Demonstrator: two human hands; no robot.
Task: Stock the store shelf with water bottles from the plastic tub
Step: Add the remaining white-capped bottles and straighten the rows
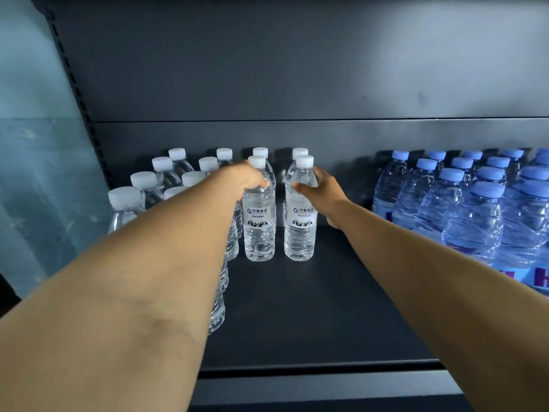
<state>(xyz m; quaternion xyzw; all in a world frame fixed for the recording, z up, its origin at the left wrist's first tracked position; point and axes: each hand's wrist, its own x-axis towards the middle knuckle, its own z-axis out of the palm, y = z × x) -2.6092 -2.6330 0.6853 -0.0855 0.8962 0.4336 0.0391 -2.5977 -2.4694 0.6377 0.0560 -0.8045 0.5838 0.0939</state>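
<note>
Clear bottles, two [259, 221] [300, 218], upright in hands [248, 178] [325, 188]; behind, perhaps twelve.

We're looking at a shop here: a dark metal shelf [297, 307] with a slotted upright [74, 84] is carrying ranks of clear bottles [166, 173] and blue bottles [475, 209], labels facing out.

Shelf [297, 307] matt dark metal, smooth; clear bottles [259, 221] glossy ribbed plastic, paper-look labels; blue bottles [472, 221] glossy tinted plastic.
</note>
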